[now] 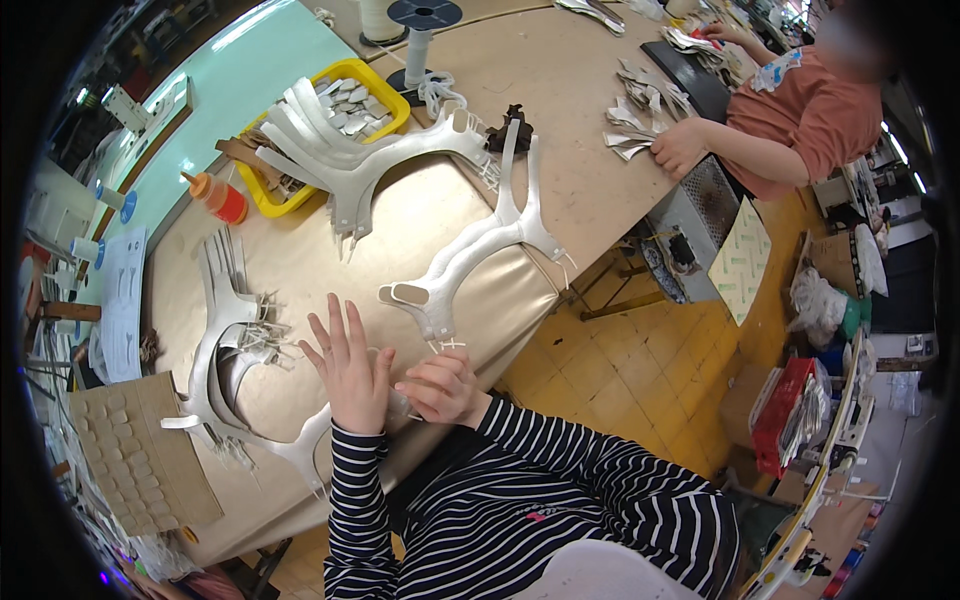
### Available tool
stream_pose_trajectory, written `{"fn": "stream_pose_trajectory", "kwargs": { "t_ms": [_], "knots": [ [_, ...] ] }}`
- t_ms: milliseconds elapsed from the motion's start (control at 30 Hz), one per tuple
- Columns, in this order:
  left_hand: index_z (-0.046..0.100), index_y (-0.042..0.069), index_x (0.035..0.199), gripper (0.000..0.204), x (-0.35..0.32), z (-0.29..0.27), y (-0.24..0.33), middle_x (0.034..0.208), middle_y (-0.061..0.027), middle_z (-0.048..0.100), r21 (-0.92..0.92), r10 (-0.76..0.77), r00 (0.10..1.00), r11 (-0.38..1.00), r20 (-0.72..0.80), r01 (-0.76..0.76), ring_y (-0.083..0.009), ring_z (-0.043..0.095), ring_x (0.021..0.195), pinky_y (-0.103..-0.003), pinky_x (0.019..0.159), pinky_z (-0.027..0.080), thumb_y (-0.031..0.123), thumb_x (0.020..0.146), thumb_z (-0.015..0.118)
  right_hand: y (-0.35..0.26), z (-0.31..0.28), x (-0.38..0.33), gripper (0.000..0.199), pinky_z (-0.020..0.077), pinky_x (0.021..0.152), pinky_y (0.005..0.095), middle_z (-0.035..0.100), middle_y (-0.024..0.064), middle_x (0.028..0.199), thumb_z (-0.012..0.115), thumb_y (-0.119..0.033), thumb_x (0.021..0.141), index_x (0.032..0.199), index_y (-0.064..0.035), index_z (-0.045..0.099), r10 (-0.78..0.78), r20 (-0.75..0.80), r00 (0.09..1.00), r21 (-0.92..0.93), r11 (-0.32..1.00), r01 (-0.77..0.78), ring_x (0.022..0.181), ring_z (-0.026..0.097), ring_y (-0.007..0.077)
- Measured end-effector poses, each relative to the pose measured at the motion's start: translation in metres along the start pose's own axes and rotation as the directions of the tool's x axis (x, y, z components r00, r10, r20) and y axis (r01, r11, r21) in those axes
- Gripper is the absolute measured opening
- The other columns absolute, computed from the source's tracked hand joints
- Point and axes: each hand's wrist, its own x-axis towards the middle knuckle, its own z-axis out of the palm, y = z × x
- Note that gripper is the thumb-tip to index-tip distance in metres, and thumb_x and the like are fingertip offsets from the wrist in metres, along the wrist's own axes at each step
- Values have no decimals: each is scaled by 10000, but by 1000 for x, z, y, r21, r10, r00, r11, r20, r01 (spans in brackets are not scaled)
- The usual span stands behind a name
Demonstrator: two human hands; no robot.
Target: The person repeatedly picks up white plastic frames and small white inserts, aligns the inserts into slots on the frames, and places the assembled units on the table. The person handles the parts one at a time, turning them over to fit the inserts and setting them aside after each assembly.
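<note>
My left hand [346, 375] is raised over the near edge of the table, fingers spread and nothing in them. Close beside it, my right hand [440, 387] has its fingers curled together; what they hold, if anything, I cannot make out. Just beyond my right hand lies a silver branching strap piece [470, 245], like a sandal upper, with an oval patch at one end and white thread ends. More silver strap pieces [225, 370] lie left of my left hand, some stacked, with loose thread ends. Another stack of strap pieces [365, 180] leans across a yellow tray [402, 98].
An orange-red squeeze bottle [222, 199] stands by the tray. At the left is cardboard [145, 450] with rows of oval pieces. Thread spools [425, 15] stand at the back. A co-worker's hand [682, 148] touches silver pieces at the right. Yellow tiled floor [610, 375] shows beyond the table edge.
</note>
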Motion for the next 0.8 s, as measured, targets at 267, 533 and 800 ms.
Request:
{"fn": "stream_pose_trajectory", "kwargs": {
  "t_ms": [267, 533, 800],
  "knots": [
    [287, 90, 1603, 756, -1, 23, 4, 1677, -59, 264, 203, 48, 986, 976, 161, -81, -353, 217, 1543, -672, 1206, 76, 470, 990, 516, 2, 0, -3, 466, 445, 936, 374, 610, -16, 1151, 717, -199, 775, 1237, -212, 665, 4, 17, 1000, 31, 1000, -4, 1009, 595, 182],
    [278, 87, 1604, 753, -6, 10, 7, 1674, -71, 273, 163, 28, 997, 986, 71, -39, -358, 237, 1536, -662, 1209, 86, 430, 986, 540, 0, 1, -4, 474, 452, 924, 369, 610, -17, 1151, 720, -178, 776, 1244, -217, 660, 13, 12, 1000, 25, 1000, -14, 996, 604, 179],
    [368, 81, 1567, 675, -14, 16, 7, 1653, -81, 321, 156, 5, 992, 988, 130, -25, -313, 293, 1521, -619, 1226, 94, 388, 991, 543, -1, 1, 6, 452, 460, 906, 366, 621, -11, 1125, 745, -152, 773, 1216, -198, 666, -7, -16, 1000, 14, 1000, 7, 996, 610, 190]
  ]
}}
